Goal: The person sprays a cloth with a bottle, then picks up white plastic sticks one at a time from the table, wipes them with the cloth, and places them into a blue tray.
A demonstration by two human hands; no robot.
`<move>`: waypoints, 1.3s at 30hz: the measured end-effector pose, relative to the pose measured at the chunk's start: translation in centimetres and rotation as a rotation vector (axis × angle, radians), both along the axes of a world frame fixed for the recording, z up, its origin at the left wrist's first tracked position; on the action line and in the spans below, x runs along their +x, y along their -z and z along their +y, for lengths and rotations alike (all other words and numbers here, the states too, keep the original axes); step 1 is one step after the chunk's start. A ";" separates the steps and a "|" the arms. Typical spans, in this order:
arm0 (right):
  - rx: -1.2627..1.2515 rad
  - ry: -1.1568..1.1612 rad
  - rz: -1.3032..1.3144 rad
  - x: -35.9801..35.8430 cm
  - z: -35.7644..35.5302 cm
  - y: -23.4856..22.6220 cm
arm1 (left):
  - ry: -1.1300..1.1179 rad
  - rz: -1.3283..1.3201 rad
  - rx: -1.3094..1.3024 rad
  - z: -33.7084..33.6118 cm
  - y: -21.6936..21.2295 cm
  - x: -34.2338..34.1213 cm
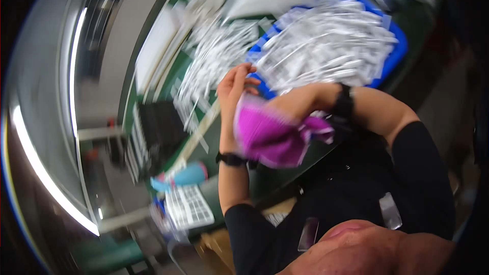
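A crumpled magenta cloth [270, 135] sits bunched between both hands, near the person's chest. The right hand [295, 103] has its grip closed on the cloth's upper edge; the left hand [235, 89] presses against its left side, fingers half curled, grip hard to judge through the blur. Beyond them, a blue tray [395, 53] heaped with clear packets [326, 46] rests on the green worktop [265, 173].
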State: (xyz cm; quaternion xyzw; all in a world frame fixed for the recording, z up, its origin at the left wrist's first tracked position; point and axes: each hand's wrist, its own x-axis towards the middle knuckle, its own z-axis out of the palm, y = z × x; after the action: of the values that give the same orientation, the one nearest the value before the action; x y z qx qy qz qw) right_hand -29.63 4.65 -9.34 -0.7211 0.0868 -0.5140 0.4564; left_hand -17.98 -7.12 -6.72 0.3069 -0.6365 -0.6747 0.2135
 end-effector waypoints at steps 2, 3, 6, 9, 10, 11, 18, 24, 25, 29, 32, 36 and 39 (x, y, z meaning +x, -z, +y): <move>0.536 0.044 0.115 -1.0 1.2 -2.4 | -0.022 -0.043 -0.398 -2.0 0.4 5.0; 0.710 0.085 -0.274 -0.1 2.7 -2.9 | -0.175 -0.226 -0.454 -3.5 0.5 7.4; 0.757 0.296 -0.783 1.4 2.7 -3.9 | -0.493 -0.606 -0.731 -7.9 2.3 16.2; 0.835 0.269 -0.900 0.2 0.0 -1.1 | -0.648 -0.916 -0.995 -9.4 3.2 20.1; 0.836 0.258 -0.886 0.3 -0.1 -0.7 | -0.696 -1.055 -1.032 -9.6 3.3 20.7; 0.875 0.310 -0.873 0.5 -0.2 -0.5 | -0.740 -1.193 -1.067 -9.9 3.5 21.2; 0.880 0.497 -0.727 1.0 -0.4 -0.8 | -0.716 -1.135 -0.927 -13.2 4.8 20.7; 0.922 0.487 -0.787 0.4 -0.7 -1.0 | -0.626 -0.425 -0.537 -8.7 1.2 16.5; 0.939 0.500 -0.793 0.7 -0.6 -1.1 | -0.594 -0.011 -0.280 -7.1 1.1 15.6; 0.943 0.450 -0.784 1.0 -0.2 -2.1 | -0.589 0.172 -0.213 -2.1 1.4 12.5; 0.903 0.450 -0.751 0.9 -0.4 -1.8 | -0.666 0.317 -0.278 -1.1 3.8 10.7; 0.895 0.456 -0.746 0.8 -0.5 -1.6 | -0.677 0.260 -0.271 -0.6 4.7 10.8; 0.909 0.479 -0.744 1.0 -0.4 -1.5 | -0.534 0.277 -0.126 -1.0 5.7 10.8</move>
State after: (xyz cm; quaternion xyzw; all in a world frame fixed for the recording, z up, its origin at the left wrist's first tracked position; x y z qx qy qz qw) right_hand -28.61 4.28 -7.85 -0.1889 0.2908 -0.7300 0.5890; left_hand -7.14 -8.17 -12.37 0.3546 -0.5386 -0.5894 0.4865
